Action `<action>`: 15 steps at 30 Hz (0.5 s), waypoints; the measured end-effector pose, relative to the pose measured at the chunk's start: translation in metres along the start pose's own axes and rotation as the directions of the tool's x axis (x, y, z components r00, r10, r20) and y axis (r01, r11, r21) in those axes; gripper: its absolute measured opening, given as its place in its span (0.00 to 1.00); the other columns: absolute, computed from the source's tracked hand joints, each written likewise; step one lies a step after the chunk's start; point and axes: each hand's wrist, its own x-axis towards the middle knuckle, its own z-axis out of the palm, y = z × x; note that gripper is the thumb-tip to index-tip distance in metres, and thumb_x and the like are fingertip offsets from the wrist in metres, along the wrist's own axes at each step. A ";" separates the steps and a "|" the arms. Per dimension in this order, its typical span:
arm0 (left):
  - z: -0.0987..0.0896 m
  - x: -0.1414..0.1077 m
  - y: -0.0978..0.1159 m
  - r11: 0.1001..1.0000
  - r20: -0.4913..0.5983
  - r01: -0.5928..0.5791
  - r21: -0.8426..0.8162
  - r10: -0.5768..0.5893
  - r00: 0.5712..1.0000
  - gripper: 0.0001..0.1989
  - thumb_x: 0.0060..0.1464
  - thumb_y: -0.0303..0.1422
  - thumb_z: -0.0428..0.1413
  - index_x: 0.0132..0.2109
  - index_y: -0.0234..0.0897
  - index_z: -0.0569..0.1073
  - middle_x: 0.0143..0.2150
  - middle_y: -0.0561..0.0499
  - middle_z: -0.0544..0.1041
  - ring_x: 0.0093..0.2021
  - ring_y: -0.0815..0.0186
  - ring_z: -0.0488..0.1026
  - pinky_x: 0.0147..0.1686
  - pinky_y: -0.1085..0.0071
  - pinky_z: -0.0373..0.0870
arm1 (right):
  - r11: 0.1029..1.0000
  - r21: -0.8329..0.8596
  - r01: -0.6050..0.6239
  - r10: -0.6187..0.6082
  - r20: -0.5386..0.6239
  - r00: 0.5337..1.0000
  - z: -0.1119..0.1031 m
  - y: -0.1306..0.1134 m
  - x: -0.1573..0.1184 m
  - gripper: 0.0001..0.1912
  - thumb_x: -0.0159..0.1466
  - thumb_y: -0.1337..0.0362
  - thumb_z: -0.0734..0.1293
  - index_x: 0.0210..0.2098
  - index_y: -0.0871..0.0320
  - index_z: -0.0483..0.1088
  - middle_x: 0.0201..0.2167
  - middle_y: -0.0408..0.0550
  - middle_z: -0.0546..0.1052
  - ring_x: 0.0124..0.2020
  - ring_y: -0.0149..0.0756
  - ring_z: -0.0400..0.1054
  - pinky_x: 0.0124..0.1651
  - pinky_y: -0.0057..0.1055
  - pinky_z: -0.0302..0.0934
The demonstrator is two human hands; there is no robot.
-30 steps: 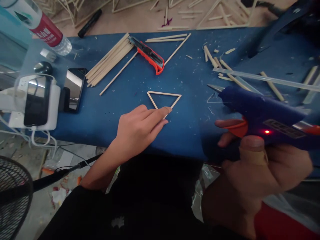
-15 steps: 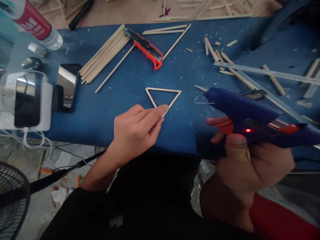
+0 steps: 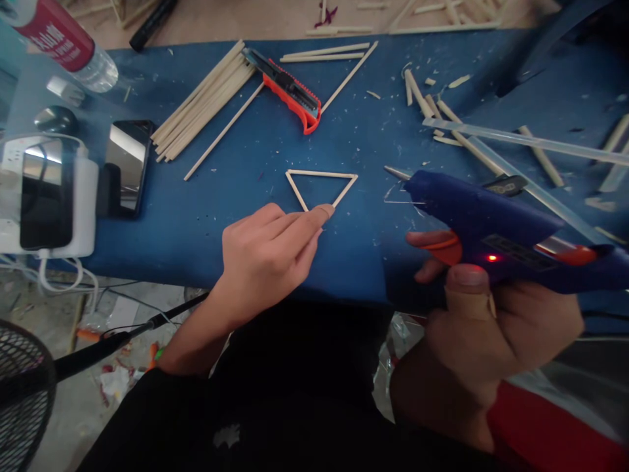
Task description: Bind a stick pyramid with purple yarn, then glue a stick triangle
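Observation:
On the blue table, a small triangle of wooden sticks [image 3: 322, 174] lies flat with its nearest corner under my left hand [image 3: 270, 252]. The fingers are closed on that corner and cover it. My right hand [image 3: 501, 321] is wrapped round the grip of a dark blue hot glue gun [image 3: 484, 210], with a finger at its orange trigger. A red light glows on the gun's side. Its metal nozzle points left, toward the triangle but apart from it, and thin glue strings hang by the tip. A strip shows round my right thumb.
Beyond the triangle lies an orange and black utility knife [image 3: 289, 95], beside a bundle of wooden sticks [image 3: 201, 101]. Phones, a power strip [image 3: 87, 210] and a bottle [image 3: 69, 42] are at left. Clear glue sticks [image 3: 531, 141] and cut sticks lie at right. A fan [image 3: 24, 400] stands lower left.
The view has shifted slightly. Both hands keep nearly the same pose, left on the triangle's corner and right holding the glue gun.

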 end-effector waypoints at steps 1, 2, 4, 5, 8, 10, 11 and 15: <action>0.000 0.000 0.000 1.000 -0.002 -0.001 0.001 0.001 1.000 0.13 0.69 0.27 0.59 0.56 0.41 0.85 0.37 0.54 0.87 0.33 0.68 0.78 0.34 0.70 0.73 | 1.000 0.010 0.016 -0.016 -0.016 1.000 0.001 0.002 0.000 0.17 0.67 0.54 0.74 0.24 0.53 0.76 0.31 0.46 0.86 0.31 0.44 0.77 0.36 0.43 0.65; 0.000 0.000 0.000 1.000 -0.005 -0.004 0.002 0.004 1.000 0.14 0.69 0.26 0.59 0.56 0.41 0.85 0.37 0.54 0.87 0.33 0.68 0.78 0.34 0.70 0.72 | 1.000 0.017 0.022 -0.022 -0.024 0.999 0.002 0.003 0.000 0.17 0.67 0.54 0.74 0.24 0.54 0.76 0.31 0.46 0.86 0.31 0.43 0.77 0.35 0.43 0.64; 0.000 0.001 0.000 1.000 -0.014 -0.018 0.004 0.018 1.000 0.13 0.68 0.25 0.59 0.55 0.40 0.84 0.37 0.54 0.88 0.32 0.69 0.77 0.32 0.70 0.72 | 0.999 0.014 0.029 -0.028 -0.026 0.999 0.004 0.005 0.000 0.15 0.66 0.56 0.74 0.25 0.54 0.77 0.30 0.45 0.86 0.30 0.42 0.77 0.35 0.42 0.64; 0.000 0.001 0.000 1.000 -0.016 -0.024 0.003 0.024 1.000 0.13 0.68 0.25 0.60 0.55 0.39 0.84 0.38 0.54 0.88 0.32 0.69 0.77 0.32 0.70 0.71 | 0.999 0.002 0.035 -0.035 -0.027 0.999 0.004 0.006 0.001 0.14 0.65 0.57 0.74 0.25 0.54 0.78 0.30 0.45 0.85 0.29 0.41 0.76 0.34 0.41 0.63; -0.002 0.002 0.001 1.000 -0.001 -0.019 -0.002 0.019 1.000 0.14 0.67 0.25 0.60 0.55 0.39 0.84 0.39 0.54 0.88 0.32 0.68 0.78 0.32 0.70 0.71 | 0.999 -0.016 0.041 -0.042 -0.049 0.998 0.003 0.005 0.001 0.13 0.65 0.56 0.74 0.27 0.54 0.80 0.28 0.45 0.85 0.27 0.40 0.75 0.33 0.40 0.63; -0.004 0.003 0.001 1.000 0.007 -0.001 -0.009 0.001 1.000 0.14 0.67 0.26 0.60 0.55 0.40 0.84 0.39 0.54 0.89 0.33 0.68 0.79 0.32 0.71 0.72 | 0.999 -0.026 0.034 -0.035 -0.023 0.999 0.001 0.003 0.002 0.14 0.66 0.55 0.74 0.26 0.55 0.79 0.29 0.46 0.85 0.27 0.41 0.75 0.34 0.41 0.64; -0.004 0.003 0.002 1.000 0.004 0.007 -0.017 -0.007 1.000 0.13 0.67 0.26 0.60 0.55 0.40 0.84 0.39 0.53 0.89 0.32 0.68 0.79 0.33 0.71 0.73 | 0.999 -0.041 0.032 -0.031 0.008 0.999 -0.001 0.002 0.002 0.16 0.67 0.54 0.74 0.26 0.55 0.79 0.30 0.46 0.85 0.28 0.41 0.76 0.34 0.41 0.65; -0.007 0.002 0.002 0.996 -0.038 0.034 -0.081 -0.037 0.999 0.12 0.64 0.23 0.61 0.51 0.39 0.84 0.40 0.53 0.89 0.31 0.68 0.79 0.34 0.70 0.76 | 0.987 -0.161 0.008 0.009 0.109 0.994 -0.011 -0.001 0.002 0.16 0.70 0.52 0.71 0.30 0.54 0.81 0.32 0.47 0.86 0.30 0.43 0.78 0.37 0.44 0.69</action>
